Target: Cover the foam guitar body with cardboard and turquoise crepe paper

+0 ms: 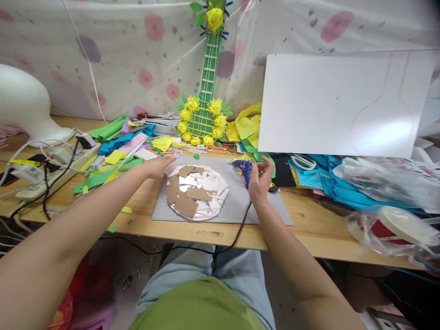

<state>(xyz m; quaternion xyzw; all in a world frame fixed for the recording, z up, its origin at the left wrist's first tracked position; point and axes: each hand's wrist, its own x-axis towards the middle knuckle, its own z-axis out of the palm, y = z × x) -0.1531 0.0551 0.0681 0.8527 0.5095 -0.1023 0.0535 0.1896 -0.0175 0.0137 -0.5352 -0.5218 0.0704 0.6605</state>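
A roundish cardboard piece (209, 183), covered with torn white and brown scraps, lies on a grey cutting mat (237, 201). At its upper left edge is my left hand (161, 168), fingers stretched out flat; whether they touch the edge is hard to tell. My right hand (260, 179) is over the mat's right side, thumb and fingers apart and slightly bent. Just left of it, a blue hot glue gun (246, 168) sits beside the thumb, partly hidden by the hand. A black cord (240, 229) runs from there over the table's front edge.
Behind the mat stands a green paper guitar (202, 117) with yellow flowers. A white board (330, 105) leans at the right. Coloured paper scraps (120, 146), a power strip (62, 167) and a white foam head (24, 105) are left; a bagged tub (395, 229) is right.
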